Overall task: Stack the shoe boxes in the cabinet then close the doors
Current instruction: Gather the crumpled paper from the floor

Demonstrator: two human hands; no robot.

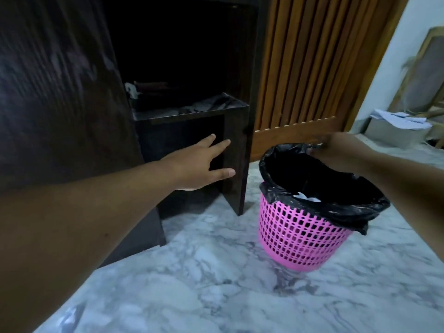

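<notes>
Just beyond the left hand [192, 162], fingers straight and empty, stands the dark wooden cabinet's [236, 162] stiff lower panel. Right hand [336, 152], blurred, touches the pink mesh bin's black liner [312, 179]; grip unclear. Shoe boxes, probably light, are unseen.

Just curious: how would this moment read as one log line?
left hand: open, reaching into dark wooden cabinet | right hand: at pink plastic bin rim, blurred | shoe boxes: unseen

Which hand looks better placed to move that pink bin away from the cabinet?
The right hand: it already rests at the pink bin's rim. The left hand reaches open into the cabinet.
</notes>
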